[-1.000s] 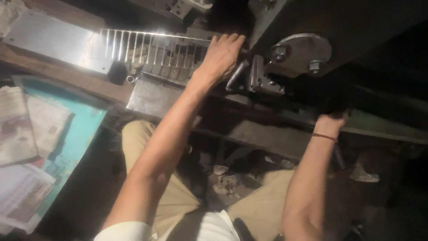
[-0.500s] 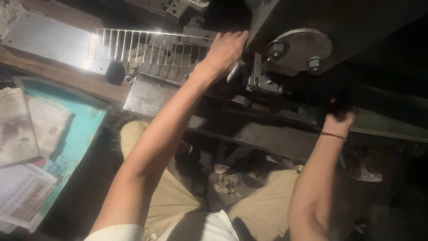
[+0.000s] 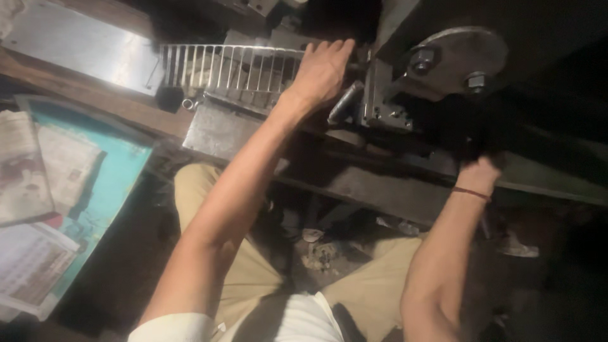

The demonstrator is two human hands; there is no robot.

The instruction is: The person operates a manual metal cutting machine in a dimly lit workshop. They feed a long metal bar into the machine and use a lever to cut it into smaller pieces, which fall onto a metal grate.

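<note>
My left hand lies flat over the right end of a shiny metal wire grid that rests on a flat steel plate of a dark press machine. Its fingers reach toward the dark opening behind the grid. My right hand, a red thread on its wrist, is tucked under the machine's dark body below a round steel disc with two bolts; its fingers are hidden in shadow. A short steel cylinder and a bolted steel block sit just right of my left hand.
A long bright metal sheet lies at the upper left on a wooden bench edge. A teal board with old papers sits at the left. Scrap litters the dark floor between my knees.
The view has shifted slightly. My left hand stays on the grid's right end. My right hand has risen a little, closer under the machine body.
</note>
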